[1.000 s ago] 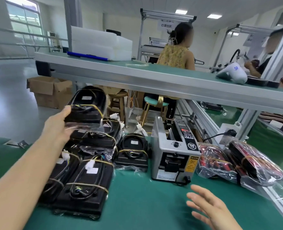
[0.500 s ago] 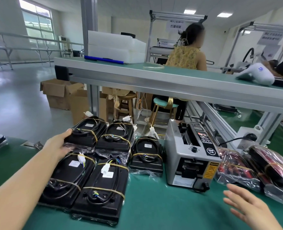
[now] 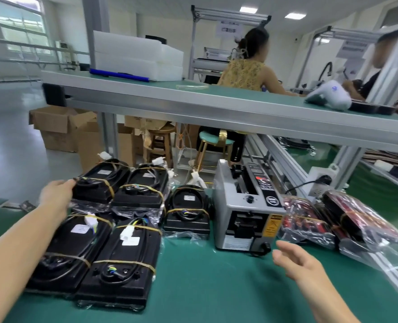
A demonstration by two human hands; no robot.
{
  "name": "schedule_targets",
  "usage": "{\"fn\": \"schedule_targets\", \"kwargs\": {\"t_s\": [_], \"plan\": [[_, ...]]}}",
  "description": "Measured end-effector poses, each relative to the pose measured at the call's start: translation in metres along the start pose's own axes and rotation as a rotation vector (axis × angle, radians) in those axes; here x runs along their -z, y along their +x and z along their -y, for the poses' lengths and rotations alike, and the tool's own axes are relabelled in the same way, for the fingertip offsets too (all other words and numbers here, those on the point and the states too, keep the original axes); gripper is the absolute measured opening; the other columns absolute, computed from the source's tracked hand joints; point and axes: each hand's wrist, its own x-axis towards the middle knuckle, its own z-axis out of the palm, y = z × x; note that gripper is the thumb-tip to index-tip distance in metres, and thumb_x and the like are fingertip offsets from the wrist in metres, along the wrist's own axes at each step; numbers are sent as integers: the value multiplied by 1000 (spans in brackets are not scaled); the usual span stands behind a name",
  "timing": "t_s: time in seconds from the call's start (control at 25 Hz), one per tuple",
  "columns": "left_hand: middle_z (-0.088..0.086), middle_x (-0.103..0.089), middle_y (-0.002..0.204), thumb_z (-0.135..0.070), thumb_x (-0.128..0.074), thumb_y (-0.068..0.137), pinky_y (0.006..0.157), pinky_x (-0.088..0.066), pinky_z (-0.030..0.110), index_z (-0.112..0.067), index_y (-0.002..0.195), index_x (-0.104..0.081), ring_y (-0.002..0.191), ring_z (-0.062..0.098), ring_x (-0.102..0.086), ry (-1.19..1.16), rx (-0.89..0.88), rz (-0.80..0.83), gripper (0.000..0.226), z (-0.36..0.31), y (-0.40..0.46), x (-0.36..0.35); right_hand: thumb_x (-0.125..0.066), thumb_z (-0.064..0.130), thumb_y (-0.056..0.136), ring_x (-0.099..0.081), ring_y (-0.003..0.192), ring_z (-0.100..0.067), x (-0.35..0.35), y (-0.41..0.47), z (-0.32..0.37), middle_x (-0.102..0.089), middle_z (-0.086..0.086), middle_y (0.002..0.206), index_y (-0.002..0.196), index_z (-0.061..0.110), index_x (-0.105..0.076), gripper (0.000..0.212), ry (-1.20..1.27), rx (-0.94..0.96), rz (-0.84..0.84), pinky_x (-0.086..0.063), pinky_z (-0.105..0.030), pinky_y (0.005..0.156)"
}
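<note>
Several black plastic units with coiled cables, held by rubber bands and bagged in clear film, lie on the green table (image 3: 205, 287). My left hand (image 3: 55, 192) reaches to the far-left unit (image 3: 97, 185) and holds its left edge, which rests on the near-left unit (image 3: 74, 248). Beside them lie the far-middle unit (image 3: 144, 190), the near-right unit (image 3: 123, 264) and a smaller unit (image 3: 188, 210). My right hand (image 3: 296, 259) hovers over the table with its fingers spread, holding nothing.
A grey tape dispenser machine (image 3: 244, 206) stands right of the units. Bagged red parts (image 3: 310, 220) lie at the right edge, near a power strip (image 3: 319, 185). A green-topped shelf (image 3: 216, 103) runs overhead. Two people sit beyond it. Cardboard boxes (image 3: 58, 127) stand on the floor.
My left hand has brought the raised black unit down onto the stack at the far left. My right hand has stayed low over the table on the right.
</note>
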Motion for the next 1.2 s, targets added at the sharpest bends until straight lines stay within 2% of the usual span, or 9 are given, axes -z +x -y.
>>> {"fn": "schedule_targets", "kwargs": {"t_s": [0.08, 0.24, 0.32, 0.4, 0.48, 0.64, 0.88, 1.04, 1.2], "plan": [[18, -47, 138, -27, -52, 90, 106, -37, 55, -15, 135, -46, 125, 38, -46, 220, -200, -55, 47, 7, -2, -3, -67, 9, 88, -62, 101, -8, 6, -1, 0, -70, 5, 107, 106, 24, -66, 24, -22, 49, -20, -40, -25, 89], [-13, -62, 94, -31, -44, 86, 74, -52, 33, -34, 107, -59, 84, 13, -61, 276, -695, 115, 26, 0, -112, -30, -62, 17, 92, -52, 119, -9, 28, 3, -3, -60, 14, 121, 113, 28, -64, 24, -343, 293, -416, -27, -39, 112], [-18, -62, 95, -29, -53, 86, 75, -46, 17, -35, 96, -63, 84, 0, -57, 185, -762, 308, 16, 4, -198, -55, -64, 18, 90, -44, 127, -12, 42, 10, 0, -52, 8, 131, 123, 23, -60, 34, -555, 430, -665, -11, -44, 116], [-18, -64, 93, -7, -66, 85, 69, -39, 4, -32, 87, -66, 76, -1, -56, 121, -796, 460, 25, 22, -255, -80, -67, 23, 87, -34, 137, -19, 60, 25, 7, -43, 1, 144, 133, 18, -52, 49, -747, 449, -771, -6, -47, 115], [-9, -67, 83, 10, -65, 81, 66, -35, 2, -30, 81, -67, 71, 5, -55, 98, -696, 588, 40, 37, -287, -98, -69, 31, 85, -22, 143, -21, 82, 45, 11, -30, -2, 152, 143, 18, -37, 68, -1000, 363, -774, -6, -49, 116], [-2, -65, 75, 9, -65, 81, 63, -35, 4, -29, 83, -68, 62, -3, -49, 129, -550, 686, 38, 52, -307, -118, -69, 39, 84, -15, 146, -23, 122, 83, 7, -19, -5, 158, 149, 14, -16, 88, -1355, 215, -713, -15, -45, 117], [-3, -67, 85, 6, -62, 84, 69, -38, 12, -32, 85, -67, 76, 3, -53, 175, -458, 746, 38, 62, -319, -130, -72, 24, 84, -39, 132, -24, 139, 110, -7, -43, -6, 145, 139, 11, -37, 67, -1316, 214, -690, -37, -38, 106], [-5, -66, 83, 4, -63, 84, 68, -40, 13, -31, 84, -68, 68, -2, -52, 209, -464, 774, 35, 64, -327, -129, -72, 15, 82, -51, 112, -26, 146, 99, -7, -60, -7, 122, 117, 8, -54, 39, -1036, 337, -688, -42, -35, 81], [-7, -67, 83, 4, -66, 82, 68, -42, 5, -32, 85, -69, 77, -3, -58, 145, -506, 815, 37, 53, -340, -129, -79, 10, 77, -54, 122, -25, 134, 53, -15, -60, -4, 132, 128, 11, -58, 55, -734, 548, -769, -45, -35, 93]]}}
